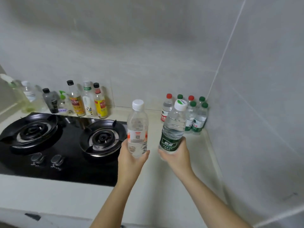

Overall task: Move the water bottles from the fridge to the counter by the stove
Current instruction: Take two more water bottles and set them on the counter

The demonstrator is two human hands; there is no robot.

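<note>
My left hand (131, 159) grips the lower part of a clear water bottle (137, 127) with a white cap and an orange-and-white label. My right hand (176, 155) grips the base of a second water bottle (173, 127) with a white cap and a dark green label, tilted slightly right. Both bottles are held above the pale counter (164, 175) just right of the stove (65, 142). Several water bottles (195, 116) with green and red caps stand grouped in the back right corner of the counter against the wall.
A black two-burner gas stove with two knobs fills the left of the counter. Behind it, along the tiled wall, stands a row of condiment and oil bottles (88, 101). The wall (255, 112) closes off the counter on the right.
</note>
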